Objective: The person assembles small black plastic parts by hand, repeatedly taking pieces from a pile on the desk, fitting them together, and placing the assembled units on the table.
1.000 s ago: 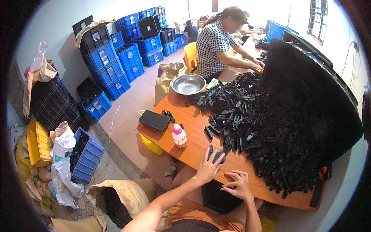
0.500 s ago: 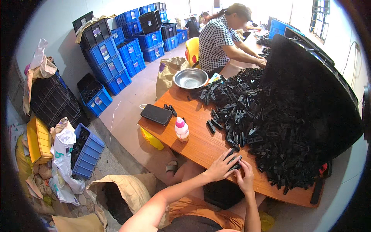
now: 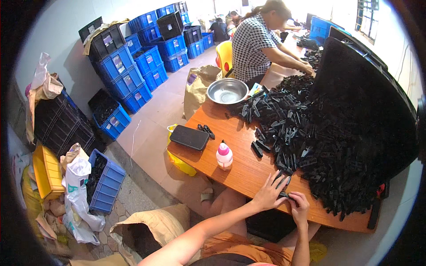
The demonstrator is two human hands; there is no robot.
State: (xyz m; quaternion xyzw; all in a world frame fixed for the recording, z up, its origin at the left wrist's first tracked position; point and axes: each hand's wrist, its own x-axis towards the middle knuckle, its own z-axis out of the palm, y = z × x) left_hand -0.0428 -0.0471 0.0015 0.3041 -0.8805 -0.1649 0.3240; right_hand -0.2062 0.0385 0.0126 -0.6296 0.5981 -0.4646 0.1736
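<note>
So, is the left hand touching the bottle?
No, bare table shows between the left hand and the bottle.

Both left hand and right hand are showing bare, as are the forearms. A black garment is covering the torso — orange-brown cloth is creasing over the lap. Below the desk's near edge, a pale shoe is showing.
</note>
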